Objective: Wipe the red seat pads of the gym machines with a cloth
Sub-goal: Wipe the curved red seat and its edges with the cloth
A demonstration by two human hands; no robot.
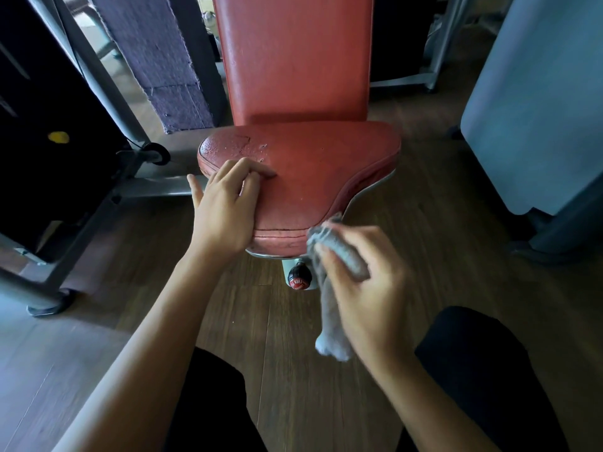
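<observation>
A red seat pad (319,171) with a cracked, worn left corner sits in front of me, below an upright red back pad (297,57). My left hand (228,207) rests on the seat's left front part, fingers bent with the tips on the pad. My right hand (362,282) grips a grey cloth (339,256) at the seat's front right edge. The cloth's loose end hangs down below the hand. The right hand is blurred by motion.
A red and black adjustment knob (299,275) sticks out under the seat's front. Grey machine frame tubes (107,83) and a black weight stack (39,125) stand at left. A pale blue panel (538,102) stands at right. My knees in black (483,370) are over the wooden floor (293,353).
</observation>
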